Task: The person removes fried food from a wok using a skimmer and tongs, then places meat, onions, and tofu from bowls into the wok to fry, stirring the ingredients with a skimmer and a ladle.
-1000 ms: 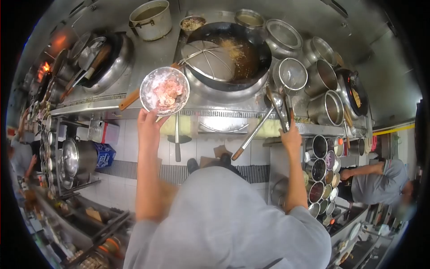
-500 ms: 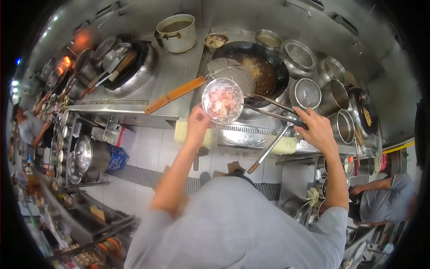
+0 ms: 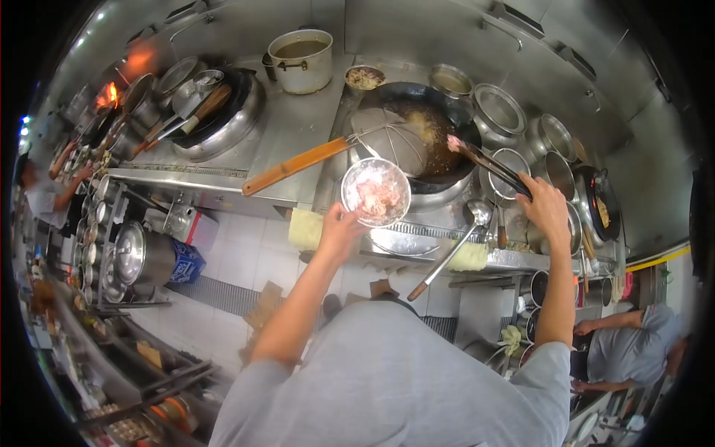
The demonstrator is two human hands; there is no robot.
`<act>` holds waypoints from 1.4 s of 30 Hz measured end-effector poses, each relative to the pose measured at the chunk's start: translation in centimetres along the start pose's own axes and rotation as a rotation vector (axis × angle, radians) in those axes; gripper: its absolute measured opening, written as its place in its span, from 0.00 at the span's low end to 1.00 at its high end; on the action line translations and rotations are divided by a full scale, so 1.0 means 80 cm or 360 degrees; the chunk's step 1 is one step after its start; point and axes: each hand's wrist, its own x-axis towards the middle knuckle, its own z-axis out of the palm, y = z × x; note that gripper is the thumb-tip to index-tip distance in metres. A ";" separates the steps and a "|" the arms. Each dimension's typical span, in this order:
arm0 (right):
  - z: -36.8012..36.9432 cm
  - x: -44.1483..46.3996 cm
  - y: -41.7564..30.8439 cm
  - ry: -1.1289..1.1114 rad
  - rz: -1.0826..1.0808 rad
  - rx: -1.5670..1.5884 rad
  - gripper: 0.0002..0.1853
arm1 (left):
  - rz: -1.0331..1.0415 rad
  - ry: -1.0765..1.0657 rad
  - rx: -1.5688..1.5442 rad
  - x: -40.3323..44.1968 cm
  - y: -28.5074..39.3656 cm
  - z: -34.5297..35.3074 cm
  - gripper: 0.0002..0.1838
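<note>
My left hand (image 3: 341, 232) is closed on the rim of a metal bowl (image 3: 376, 192) that holds raw, pale-floured meat pieces (image 3: 375, 197). In my right hand (image 3: 541, 203) are dark tongs (image 3: 495, 170), whose tips pinch a pink piece of meat (image 3: 454, 143) over the right side of the wok. Bubbling brown oil fills the black wok (image 3: 438, 100). Across the wok's left part rests a round strainer (image 3: 387, 141), its wooden handle (image 3: 298, 165) pointing left. A ladle (image 3: 477, 214) lies on the counter between my hands.
A tall pot (image 3: 300, 63) stands behind left, near a small bowl (image 3: 365, 77) of food. Sieves and pots, including a round sieve (image 3: 500, 110), crowd the right. Flames (image 3: 110, 95) rise far left. Co-workers stand at the left (image 3: 46, 195) and right (image 3: 633, 346). Yellow cloths (image 3: 305, 229) hang at the counter edge.
The tongs have swung from the bowl rightward and up over the wok, now with a meat piece in their tips. The bowl in my left hand has moved only slightly.
</note>
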 end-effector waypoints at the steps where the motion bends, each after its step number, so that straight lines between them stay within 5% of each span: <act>1: 0.014 0.015 0.008 -0.0085 0.0081 -0.0067 0.22 | 0.0006 -0.0011 -0.0004 0.001 0.000 0.001 0.07; 5: 0.154 0.108 0.015 -0.0427 0.0260 -0.0140 0.24 | -0.0050 -0.0032 -0.0036 0.000 -0.002 0.001 0.07; 8: 0.151 0.122 -0.010 -0.0131 0.0416 0.0009 0.28 | 0.0032 0.0006 -0.0088 0.006 0.013 -0.002 0.08; 12: 0.062 0.081 -0.026 0.0337 -0.0270 0.0144 0.29 | 0.0158 0.0025 0.0008 0.021 0.029 -0.019 0.09; 15: -0.024 0.043 -0.068 -0.0023 -0.0560 0.0292 0.27 | 0.0393 0.0012 0.0139 0.029 0.044 -0.003 0.10; 18: -0.023 0.025 -0.098 0.0087 -0.0704 0.0120 0.25 | 0.0744 0.0012 0.0426 0.029 0.048 0.025 0.10; 30: -0.009 0.001 -0.053 0.0181 -0.0264 0.0431 0.23 | 0.0049 0.0005 -0.0023 0.040 0.013 0.018 0.08; 36: 0.018 0.029 0.007 0.0238 -0.0010 0.0324 0.24 | -0.0050 -0.0091 -0.0025 0.037 -0.004 0.009 0.07; 42: 0.099 0.138 0.004 -0.0234 0.0165 -0.0068 0.22 | -0.0047 -0.0074 -0.0046 0.025 0.001 0.012 0.09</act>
